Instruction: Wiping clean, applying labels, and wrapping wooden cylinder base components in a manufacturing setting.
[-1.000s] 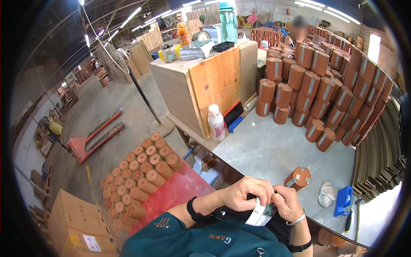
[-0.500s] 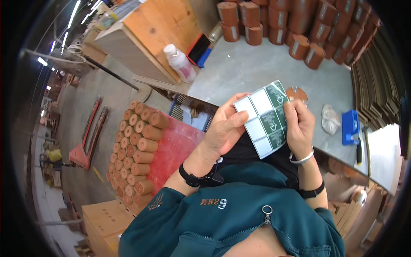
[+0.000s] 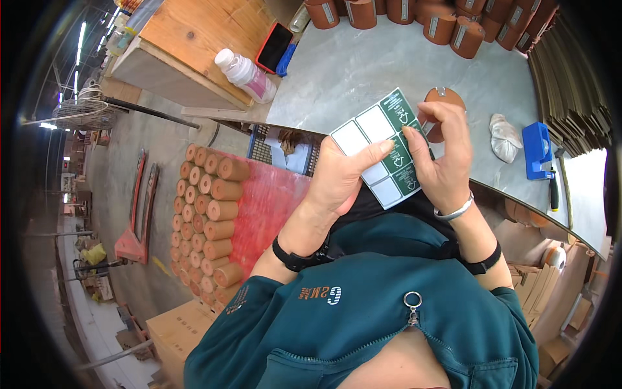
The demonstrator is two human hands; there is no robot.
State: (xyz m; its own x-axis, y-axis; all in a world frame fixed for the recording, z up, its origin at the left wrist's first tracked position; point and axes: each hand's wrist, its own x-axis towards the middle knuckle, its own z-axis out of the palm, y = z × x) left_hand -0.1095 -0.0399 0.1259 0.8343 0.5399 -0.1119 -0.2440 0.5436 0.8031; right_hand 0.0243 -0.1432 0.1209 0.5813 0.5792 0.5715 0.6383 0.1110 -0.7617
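My left hand (image 3: 337,175) grips a sticker sheet (image 3: 374,152), its thumb lying across the face. White blank rectangles fill the sheet's left side, and green printed stickers run down its right. At the sheet's right edge is my right hand (image 3: 447,146), with the thumb on the green stickers and the index finger bent above it. A green edge shows between thumb and index finger; whether it is lifted off the sheet, I cannot tell. Just beyond this hand a reddish-brown cylinder (image 3: 447,97) sits on the grey table (image 3: 337,71), partly hidden by the fingers.
Several labelled brown cylinders (image 3: 466,37) stand at the table's far side. A blue tape dispenser (image 3: 536,152) and a crumpled plastic-wrapped lump (image 3: 505,138) lie at right. At left are a white bottle (image 3: 246,74), a phone (image 3: 275,48) and rows of clay-coloured cylinders (image 3: 220,211) on a red board (image 3: 269,194).
The sheet has shifted slightly left and up in view. My left thumb has slid further across it, and my right index finger has risen from its edge. The view has shifted too.
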